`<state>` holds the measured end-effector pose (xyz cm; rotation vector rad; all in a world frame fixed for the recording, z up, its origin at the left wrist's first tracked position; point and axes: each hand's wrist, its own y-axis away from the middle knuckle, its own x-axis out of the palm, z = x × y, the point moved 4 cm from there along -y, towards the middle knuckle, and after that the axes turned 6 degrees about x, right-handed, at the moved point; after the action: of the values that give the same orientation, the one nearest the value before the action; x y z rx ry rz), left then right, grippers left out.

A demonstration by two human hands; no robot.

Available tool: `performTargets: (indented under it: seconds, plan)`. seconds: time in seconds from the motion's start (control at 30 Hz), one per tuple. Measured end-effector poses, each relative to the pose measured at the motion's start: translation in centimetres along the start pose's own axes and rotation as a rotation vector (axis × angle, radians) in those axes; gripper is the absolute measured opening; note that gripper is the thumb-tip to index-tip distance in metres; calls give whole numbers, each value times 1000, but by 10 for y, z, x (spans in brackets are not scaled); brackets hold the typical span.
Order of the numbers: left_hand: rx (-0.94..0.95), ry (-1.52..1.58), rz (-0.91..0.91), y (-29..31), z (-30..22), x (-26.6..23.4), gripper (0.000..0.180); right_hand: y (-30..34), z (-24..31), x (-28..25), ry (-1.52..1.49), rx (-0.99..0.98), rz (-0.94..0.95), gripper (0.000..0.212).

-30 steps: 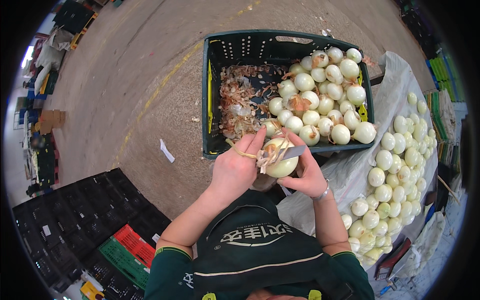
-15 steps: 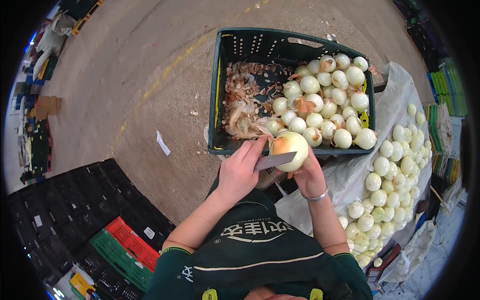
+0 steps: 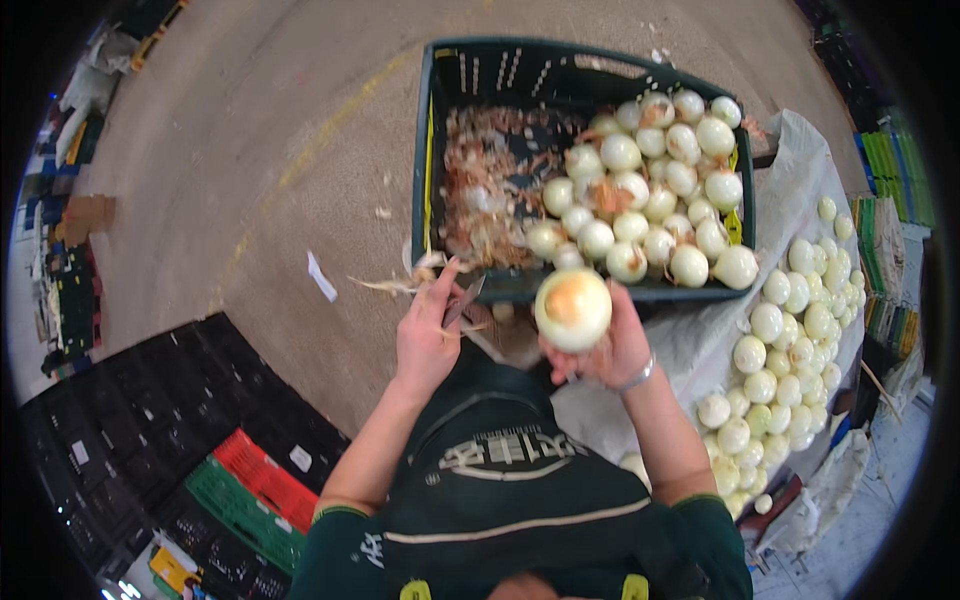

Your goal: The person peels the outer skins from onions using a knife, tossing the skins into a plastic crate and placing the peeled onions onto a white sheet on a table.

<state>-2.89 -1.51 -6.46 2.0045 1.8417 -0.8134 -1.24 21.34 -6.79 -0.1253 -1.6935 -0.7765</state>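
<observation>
My right hand (image 3: 622, 348) is closed round the underside of a large, mostly peeled onion (image 3: 580, 322), with a brown patch on top, at the crate's near edge. My left hand (image 3: 424, 345) grips a knife (image 3: 466, 302), its blade blurred and pointing up and to the right. Strips of papery onion skin (image 3: 385, 286) trail from the fingertips of that hand, left of the crate's near corner. The dark green crate (image 3: 600, 292) holds loose skins (image 3: 480, 190) on its left and a heap of pale peeled onions (image 3: 650, 190) on its right.
On the right, many more peeled onions (image 3: 785, 370) lie on a white plastic sheet (image 3: 690, 345). Stacked black crates (image 3: 130, 410) stand at lower left, with a red crate (image 3: 265, 480) and a green one (image 3: 240, 510). A white scrap (image 3: 321, 277) lies on the floor.
My left hand has pulled away to the left with the knife and a strip of skin, leaving the onion. My right hand still holds the onion, now slightly lower.
</observation>
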Motion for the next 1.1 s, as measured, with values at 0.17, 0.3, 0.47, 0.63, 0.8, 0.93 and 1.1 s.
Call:
performTargets:
  seconds: [0.17,0.3,0.47,0.63,0.8,0.93,1.1]
  plan:
    - [-621,1213,334,-23,-33,35,41,20,37,57,1659,-592,-524,79]
    - [-780,1717,191,-18,-53,69,37,21,21,64,1443,-1053,-682,82]
    - [-696,854,259,-19,-49,49,28,8,5,16,441,-793,-470,74]
    - [352,-307,190,-49,-89,-1,52,16,11,27,739,-839,-515,72]
    - [498,-371,243,-60,-96,11,61,23,19,49,1051,-860,-516,76]
    - [86,-431,76,-54,-8,10,58,31,9,51,966,-737,-461,76]
    - [96,-10,196,-57,-51,27,55,41,29,35,1028,-879,-609,80]
